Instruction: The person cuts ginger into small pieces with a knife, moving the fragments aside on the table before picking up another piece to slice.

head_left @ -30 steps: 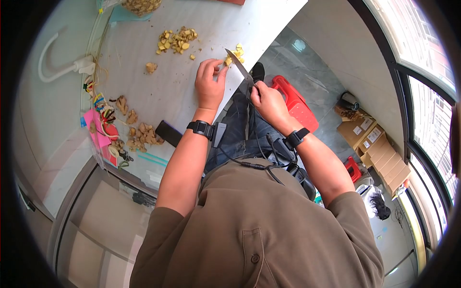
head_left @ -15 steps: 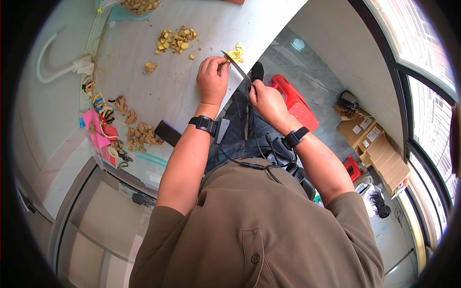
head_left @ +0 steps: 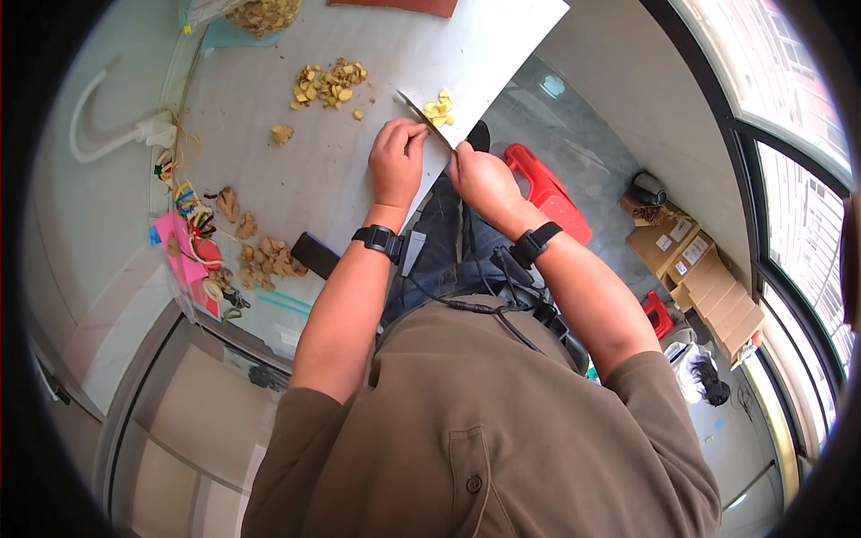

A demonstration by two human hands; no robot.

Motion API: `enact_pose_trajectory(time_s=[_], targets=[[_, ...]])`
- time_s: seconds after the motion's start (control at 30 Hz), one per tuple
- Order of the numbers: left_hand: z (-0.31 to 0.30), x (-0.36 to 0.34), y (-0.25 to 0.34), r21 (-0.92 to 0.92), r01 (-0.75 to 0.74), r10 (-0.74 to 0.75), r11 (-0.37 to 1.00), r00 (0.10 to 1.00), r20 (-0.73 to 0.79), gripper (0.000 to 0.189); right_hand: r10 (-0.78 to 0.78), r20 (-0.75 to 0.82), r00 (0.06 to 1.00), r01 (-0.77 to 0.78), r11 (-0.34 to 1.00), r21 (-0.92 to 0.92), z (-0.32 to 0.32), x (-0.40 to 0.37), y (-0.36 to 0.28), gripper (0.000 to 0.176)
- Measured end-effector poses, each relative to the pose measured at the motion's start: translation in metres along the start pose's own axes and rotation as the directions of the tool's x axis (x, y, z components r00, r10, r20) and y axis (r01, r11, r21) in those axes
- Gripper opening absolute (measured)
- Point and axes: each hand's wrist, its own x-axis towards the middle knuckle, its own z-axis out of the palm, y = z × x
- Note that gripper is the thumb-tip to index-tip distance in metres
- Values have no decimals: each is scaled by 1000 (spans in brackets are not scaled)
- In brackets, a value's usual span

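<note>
My right hand [head_left: 484, 179] grips the handle of a knife [head_left: 420, 115], its blade angled up and left across the white table [head_left: 305, 170]. My left hand [head_left: 397, 161] is curled beside the blade and pinches a small piece of ginger that its fingers mostly hide. Just past the blade tip lies a little heap of yellow ginger slices [head_left: 439, 108]. A larger pile of cut ginger [head_left: 328, 82] sits farther up the table.
Whole ginger roots [head_left: 260, 255] lie at the table's left, next to a black phone [head_left: 314, 255] and colourful clutter [head_left: 188, 233]. A white hooked pipe [head_left: 108, 134] is on the left. A red stool [head_left: 547, 193] and cardboard boxes [head_left: 700, 278] stand on the floor.
Both hands have shifted slightly up and left, and the knife blade has lowered toward the table beside the left fingers.
</note>
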Motion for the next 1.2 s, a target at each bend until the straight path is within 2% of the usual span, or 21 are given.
enact_pose_trajectory(time_s=[0.07,0.23,0.83,1.0,1.03,1.2], targets=[[1,-2,2,-3,4,-4,1000,1000,0,9,8,-9,1000,-7,999,53,1,0,0,27],[4,-3,5,-99,191,-194,977,981,-18,10,18,-45,999,-11,988,155,4,-2,5,28],[5,-2,-1,-79,150,-152,986,988,-32,9,13,16,1000,-15,990,140,-20,-27,6,27],[2,1,-4,-50,88,-89,995,996,-26,9,-65,17,998,64,996,64,-14,-22,7,27],[2,0,-4,-36,53,-54,998,998,-20,10,-62,20,998,61,996,61,-11,-19,7,27],[-1,-6,0,-29,57,-57,998,998,-13,10,8,-2,1000,-8,1000,24,8,-3,-6,28]])
